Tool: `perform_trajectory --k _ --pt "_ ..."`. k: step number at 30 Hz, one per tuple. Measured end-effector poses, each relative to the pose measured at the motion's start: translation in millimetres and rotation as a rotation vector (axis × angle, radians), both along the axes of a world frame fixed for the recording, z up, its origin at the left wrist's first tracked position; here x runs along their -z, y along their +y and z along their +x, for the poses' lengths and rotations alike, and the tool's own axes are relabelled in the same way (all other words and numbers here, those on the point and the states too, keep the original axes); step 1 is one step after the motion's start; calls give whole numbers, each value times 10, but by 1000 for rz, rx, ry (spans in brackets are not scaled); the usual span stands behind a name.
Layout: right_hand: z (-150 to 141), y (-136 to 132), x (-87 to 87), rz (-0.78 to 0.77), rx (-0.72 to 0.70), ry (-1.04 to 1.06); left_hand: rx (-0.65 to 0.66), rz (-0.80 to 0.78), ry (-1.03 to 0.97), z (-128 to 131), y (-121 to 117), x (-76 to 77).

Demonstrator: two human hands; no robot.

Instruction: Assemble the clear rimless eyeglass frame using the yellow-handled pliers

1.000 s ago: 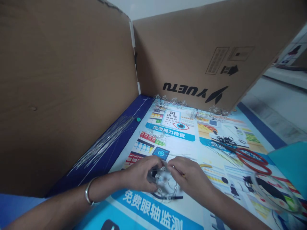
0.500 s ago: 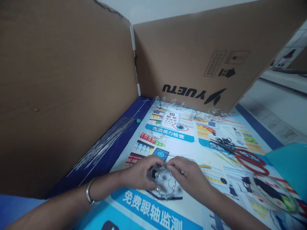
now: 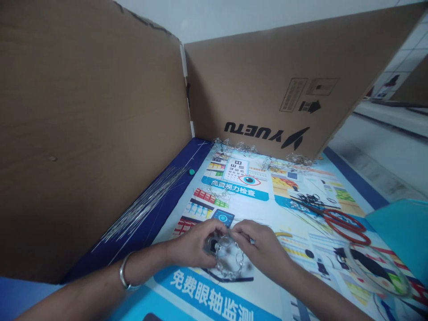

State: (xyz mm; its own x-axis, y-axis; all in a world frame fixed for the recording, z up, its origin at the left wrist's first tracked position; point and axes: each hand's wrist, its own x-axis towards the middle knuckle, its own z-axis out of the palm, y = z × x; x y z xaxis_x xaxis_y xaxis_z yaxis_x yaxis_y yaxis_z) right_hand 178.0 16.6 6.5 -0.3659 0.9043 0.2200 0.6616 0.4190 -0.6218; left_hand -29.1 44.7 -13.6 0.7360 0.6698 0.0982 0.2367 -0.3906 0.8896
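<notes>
A see-through beaded chain (image 3: 230, 273) with wire loops hangs in a ring below my fingertips, close above the printed sheet. My left hand (image 3: 195, 243), a silver bangle on its wrist, pinches the top of it from the left. From the right, my right hand (image 3: 262, 245) pinches at the same spot, thumb against bent forefinger. The fingertips of both hands nearly meet, and the exact joint between them is too small to make out. Behind the hands, a few thin wires show on the sheet.
Cardboard panels (image 3: 267, 80) wall the left and back. Thin straight wires (image 3: 143, 205) lie along the left. Red-handled scissors (image 3: 347, 227), black bands (image 3: 307, 199) and a clear round dish (image 3: 377, 269) sit at right. More clear beaded pieces (image 3: 240, 146) line the back panel.
The view has shifted slightly. Both hands keep their pinch at the top of the chain, and the ring of chain hangs a little differently, its loops showing more clearly.
</notes>
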Motion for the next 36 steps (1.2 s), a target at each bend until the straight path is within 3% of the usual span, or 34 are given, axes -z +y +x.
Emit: perform_trajectory --k 8,21,29,36 --pt "-29 -19 14 -17 -41 30 29 32 -9 11 12 6" --pt "-65 -59 44 147 -52 -92 68 90 -4 10 61 40" --pt "-53 -64 96 301 -57 -84 194 -7 48 -51 155 -35" --pt "-58 -70 99 418 -61 -107 343 -188 -126 -90 240 15"
